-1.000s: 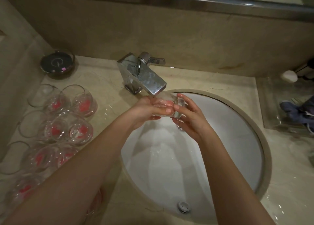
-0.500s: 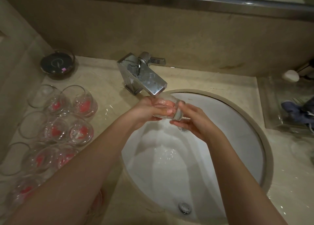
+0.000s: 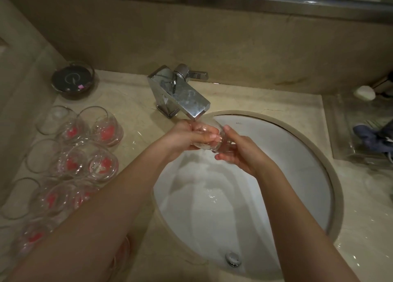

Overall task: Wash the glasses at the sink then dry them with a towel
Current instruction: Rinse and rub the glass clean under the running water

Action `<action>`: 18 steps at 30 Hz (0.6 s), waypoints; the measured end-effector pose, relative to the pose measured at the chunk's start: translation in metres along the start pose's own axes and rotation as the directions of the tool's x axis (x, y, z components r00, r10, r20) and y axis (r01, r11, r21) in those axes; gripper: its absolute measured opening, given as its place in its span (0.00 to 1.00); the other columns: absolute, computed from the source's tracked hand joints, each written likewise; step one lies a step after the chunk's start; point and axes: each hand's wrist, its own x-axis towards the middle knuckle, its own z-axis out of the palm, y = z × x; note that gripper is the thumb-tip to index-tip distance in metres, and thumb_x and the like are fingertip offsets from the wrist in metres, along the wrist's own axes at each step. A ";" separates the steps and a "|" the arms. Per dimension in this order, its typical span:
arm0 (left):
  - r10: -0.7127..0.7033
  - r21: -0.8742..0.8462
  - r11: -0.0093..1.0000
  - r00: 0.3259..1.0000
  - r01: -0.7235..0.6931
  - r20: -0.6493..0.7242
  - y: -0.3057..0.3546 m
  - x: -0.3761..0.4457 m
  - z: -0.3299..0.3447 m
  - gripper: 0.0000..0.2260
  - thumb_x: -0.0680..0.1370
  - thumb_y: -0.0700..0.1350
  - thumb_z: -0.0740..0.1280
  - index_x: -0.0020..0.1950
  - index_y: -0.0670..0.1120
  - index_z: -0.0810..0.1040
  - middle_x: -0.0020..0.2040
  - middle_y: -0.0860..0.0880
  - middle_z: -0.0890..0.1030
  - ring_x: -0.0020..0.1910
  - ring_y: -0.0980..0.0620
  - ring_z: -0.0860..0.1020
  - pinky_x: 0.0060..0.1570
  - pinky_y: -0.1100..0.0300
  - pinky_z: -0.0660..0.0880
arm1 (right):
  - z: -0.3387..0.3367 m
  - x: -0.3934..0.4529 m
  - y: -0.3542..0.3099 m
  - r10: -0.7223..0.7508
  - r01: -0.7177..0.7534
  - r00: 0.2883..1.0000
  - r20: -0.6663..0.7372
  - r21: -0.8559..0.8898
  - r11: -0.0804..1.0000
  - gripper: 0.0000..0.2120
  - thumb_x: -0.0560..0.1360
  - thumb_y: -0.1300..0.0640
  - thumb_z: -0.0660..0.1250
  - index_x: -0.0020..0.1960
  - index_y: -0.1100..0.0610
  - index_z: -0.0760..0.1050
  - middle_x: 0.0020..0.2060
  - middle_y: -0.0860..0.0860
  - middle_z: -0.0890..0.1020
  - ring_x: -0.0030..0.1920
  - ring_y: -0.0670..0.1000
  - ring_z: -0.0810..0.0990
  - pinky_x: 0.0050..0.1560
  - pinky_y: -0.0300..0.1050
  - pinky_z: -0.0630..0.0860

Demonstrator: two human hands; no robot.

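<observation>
A clear glass (image 3: 221, 142) lies on its side under the chrome faucet (image 3: 182, 98), over the white oval sink (image 3: 297, 171). My left hand (image 3: 187, 137) grips it from the left, fingers curled over its rim end. My right hand (image 3: 242, 151) holds its base end from the right, thumb on top. Water runs from the spout over the glass and into the basin. Several clear glasses with red marks (image 3: 102, 164) stand on the beige counter at the left. A grey-blue cloth (image 3: 370, 139) lies in a clear tray at the right.
A dark round dish (image 3: 72, 80) sits at the back left of the counter. A white soap bar (image 3: 364, 92) rests at the back right. The drain plug (image 3: 233, 258) is at the basin's near end. The counter (image 3: 131, 109) is wet around the sink.
My right hand has slid lower and turned on the glass's base end, and the glass has rotated slightly under the running water. My left hand stays in place.
</observation>
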 end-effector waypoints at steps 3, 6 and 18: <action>-0.008 -0.014 1.000 1.000 0.008 0.012 -0.002 0.000 -0.002 0.06 0.75 0.39 0.70 0.52 0.45 0.82 0.46 0.48 0.86 0.48 0.53 0.84 0.52 0.60 0.78 | -0.003 0.002 0.004 -0.115 0.115 0.993 0.017 -0.015 0.993 0.15 0.73 0.62 0.70 0.60 0.57 0.75 0.53 0.55 0.80 0.47 0.54 0.83 0.47 0.44 0.80; -0.022 -0.052 0.998 1.000 0.022 -0.001 -0.003 0.000 -0.001 0.06 0.75 0.38 0.70 0.51 0.46 0.81 0.44 0.51 0.86 0.46 0.57 0.83 0.45 0.66 0.77 | -0.005 0.004 0.005 -0.175 0.176 0.984 0.012 -0.032 0.984 0.21 0.71 0.68 0.72 0.61 0.54 0.74 0.57 0.52 0.78 0.51 0.53 0.81 0.52 0.46 0.79; -0.009 -0.167 0.986 1.000 0.006 -0.016 -0.004 0.001 -0.002 0.06 0.75 0.37 0.70 0.50 0.44 0.83 0.47 0.45 0.85 0.47 0.51 0.83 0.46 0.60 0.78 | -0.002 0.002 0.008 -0.152 0.151 0.988 0.018 0.024 0.988 0.20 0.72 0.65 0.71 0.62 0.57 0.75 0.58 0.55 0.79 0.50 0.51 0.82 0.44 0.40 0.78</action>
